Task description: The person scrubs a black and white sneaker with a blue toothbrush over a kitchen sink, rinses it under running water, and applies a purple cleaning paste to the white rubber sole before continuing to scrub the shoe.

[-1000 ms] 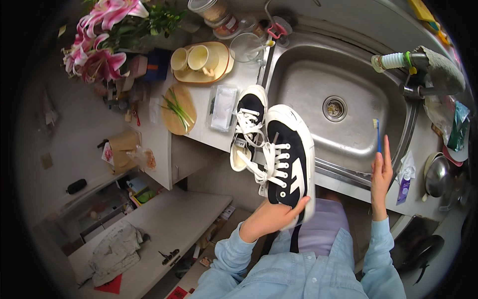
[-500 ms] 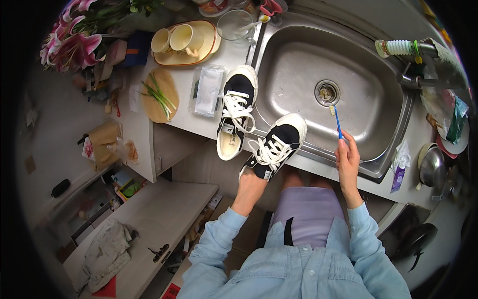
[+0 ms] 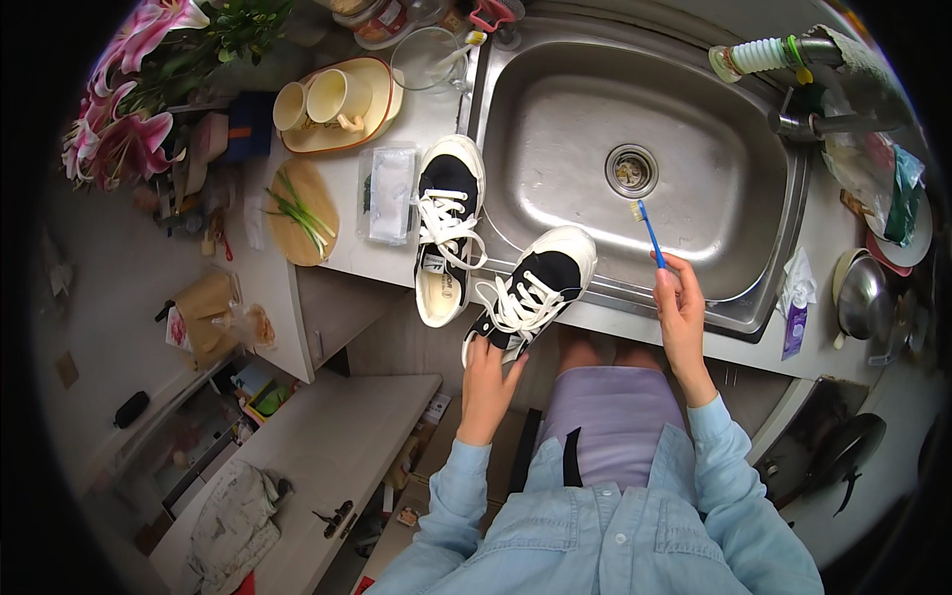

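Note:
My left hand (image 3: 486, 389) grips the heel end of a black and white sneaker (image 3: 543, 290), fingers over its collar and thumb along the side. The sneaker has white laces, and its toe rests over the near left rim of the sink. To its left lies the matching sneaker (image 3: 448, 220), with its toe pointing away and its heel at the counter's edge. My right hand (image 3: 681, 312) closes around the lower handle of a blue toothbrush (image 3: 652, 238). The brush's bristle head is above the near part of the sink basin, just below the drain.
A steel sink (image 3: 555, 129) has a faucet (image 3: 793, 117) at its right. Left of the sneakers are a clear plastic box (image 3: 389, 193), a round board (image 3: 280, 238) with scallions, a tray (image 3: 382, 114) with cups and a glass mug (image 3: 421, 74). A purple tube (image 3: 794, 329) lies right.
My left hand has shifted from inside the sneaker's opening to an outside grip on its heel. The toothbrush stays in my right hand, nearly still. The whole view has shifted slightly.

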Motion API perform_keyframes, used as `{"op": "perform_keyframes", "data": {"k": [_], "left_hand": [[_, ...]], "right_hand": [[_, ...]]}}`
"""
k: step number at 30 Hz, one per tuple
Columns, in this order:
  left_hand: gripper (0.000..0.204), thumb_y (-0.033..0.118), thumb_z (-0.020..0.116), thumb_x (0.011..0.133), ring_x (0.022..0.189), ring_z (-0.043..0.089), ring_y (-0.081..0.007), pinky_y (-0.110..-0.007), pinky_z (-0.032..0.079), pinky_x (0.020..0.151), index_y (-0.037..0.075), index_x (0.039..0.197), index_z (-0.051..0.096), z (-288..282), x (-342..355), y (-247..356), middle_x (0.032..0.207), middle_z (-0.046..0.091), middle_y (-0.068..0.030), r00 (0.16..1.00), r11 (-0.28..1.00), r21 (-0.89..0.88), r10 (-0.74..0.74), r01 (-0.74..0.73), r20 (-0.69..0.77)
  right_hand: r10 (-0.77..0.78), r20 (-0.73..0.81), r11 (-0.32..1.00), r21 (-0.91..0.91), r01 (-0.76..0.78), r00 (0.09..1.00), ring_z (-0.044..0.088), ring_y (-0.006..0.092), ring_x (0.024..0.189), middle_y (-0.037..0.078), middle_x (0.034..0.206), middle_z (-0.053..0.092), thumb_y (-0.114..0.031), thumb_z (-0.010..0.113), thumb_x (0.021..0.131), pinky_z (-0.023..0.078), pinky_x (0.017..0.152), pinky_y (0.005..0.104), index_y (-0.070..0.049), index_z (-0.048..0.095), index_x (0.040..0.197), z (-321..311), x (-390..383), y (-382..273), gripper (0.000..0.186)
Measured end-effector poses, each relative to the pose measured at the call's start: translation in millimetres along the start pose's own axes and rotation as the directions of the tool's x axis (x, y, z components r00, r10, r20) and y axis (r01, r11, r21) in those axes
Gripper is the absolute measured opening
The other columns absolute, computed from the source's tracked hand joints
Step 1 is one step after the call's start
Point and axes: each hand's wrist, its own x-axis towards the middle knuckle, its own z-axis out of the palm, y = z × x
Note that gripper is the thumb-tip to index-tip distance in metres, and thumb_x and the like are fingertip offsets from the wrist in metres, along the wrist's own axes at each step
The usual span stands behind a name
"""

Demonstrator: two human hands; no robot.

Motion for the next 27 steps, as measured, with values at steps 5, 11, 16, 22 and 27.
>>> {"op": "perform_keyframes", "data": {"k": [5, 11, 16, 22, 27], "left_hand": [[0.038, 0.017, 0.077, 0.086, 0.104, 0.060, -0.0312, -0.039, 0.049, 0.081, -0.001, 0.116, 0.062, -55.4, -1.6, 24.2, 0.114, 0.059, -0.0148, 0.878, 0.831, -0.308, -0.384, 0.464, 0.285], [0.070, 0.032, 0.083, 0.080, 0.118, 0.052, -0.0316, -0.042, 0.041, 0.095, 0.001, 0.134, 0.052, -21.7, 51.7, 73.9, 0.125, 0.056, -0.0124, 0.928, 0.988, 0.139, 0.108, -0.061, -0.358], [0.089, 0.040, 0.089, 0.070, 0.118, 0.052, -0.0307, -0.046, 0.040, 0.096, 0.003, 0.141, 0.048, 24.6, 75.6, 63.5, 0.129, 0.055, -0.0109, 0.943, 0.970, 0.243, 0.104, -0.025, -0.315], [0.092, 0.039, 0.091, 0.067, 0.115, 0.053, -0.0305, -0.044, 0.042, 0.094, 0.003, 0.140, 0.049, 29.9, 79.0, 52.8, 0.129, 0.055, -0.0107, 0.951, 0.986, 0.154, 0.104, -0.061, -0.291], [0.093, 0.036, 0.091, 0.067, 0.116, 0.053, -0.0311, -0.044, 0.042, 0.095, 0.003, 0.141, 0.047, 24.3, 78.6, 56.8, 0.131, 0.053, -0.0120, 0.959, 0.987, 0.149, 0.091, -0.052, -0.268]], "right_hand": [[-0.151, 0.079, 0.951, -0.260, 0.166, 0.985, 0.047, 0.0107, 0.062, 0.000, 0.068, 0.051, -0.017, 0.057, 0.103, 0.036, 0.057, 0.0263, -0.008, 0.057, 0.131, -3.9, 1.9, -8.1, 0.029], [-0.325, 0.253, 0.750, -0.519, 0.411, 0.911, 0.064, 0.0289, 0.071, 0.010, 0.083, 0.066, -0.016, 0.062, 0.098, 0.048, 0.062, 0.0350, -0.013, 0.067, 0.117, 7.0, 15.3, -31.8, 0.020], [-0.267, 0.361, 0.613, -0.651, 0.447, 0.894, 0.063, 0.0282, 0.069, 0.006, 0.087, 0.067, -0.017, 0.065, 0.095, 0.048, 0.061, 0.0377, -0.014, 0.071, 0.112, -9.5, 31.3, -49.5, 0.018], [-0.343, 0.454, 0.536, -0.624, 0.568, 0.822, 0.066, 0.0292, 0.073, 0.005, 0.089, 0.069, -0.018, 0.065, 0.094, 0.049, 0.062, 0.0383, -0.015, 0.072, 0.109, 17.1, 52.4, -50.2, 0.017], [-0.341, 0.442, 0.664, -0.512, 0.545, 0.830, 0.069, 0.0288, 0.080, 0.005, 0.097, 0.072, -0.017, 0.066, 0.093, 0.052, 0.066, 0.0375, -0.016, 0.073, 0.111, 10.9, 60.4, -64.0, 0.019]]}}
